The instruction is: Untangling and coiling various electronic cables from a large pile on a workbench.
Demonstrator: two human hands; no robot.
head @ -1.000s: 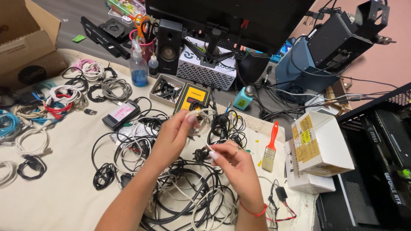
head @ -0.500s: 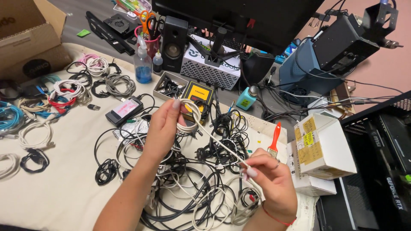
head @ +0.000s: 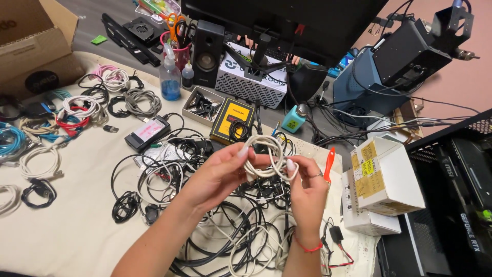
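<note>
My left hand [head: 218,174] and my right hand [head: 307,187] hold a white cable [head: 266,156] together, wound into a small loose coil between them above the table. The left thumb and fingers pinch the coil's left side; the right fingers hold its right side. A red string bracelet sits on my right wrist. Below the hands lies a tangled heap of black and white cables [head: 225,231] on the beige cloth [head: 77,231].
Coiled cables in several colours [head: 56,115] lie at the left beside a cardboard box [head: 31,46]. A yellow-and-black box [head: 233,120], blue liquid bottle [head: 169,79], black speaker [head: 207,51] and monitor stand behind. White boxes [head: 382,179] and a red-handled brush [head: 329,164] lie right.
A second ago both hands worked at the cable near the heap. Half a second ago the cable was pulled straight between hands held apart. Now the hands are together and the cable is wound into a coil.
</note>
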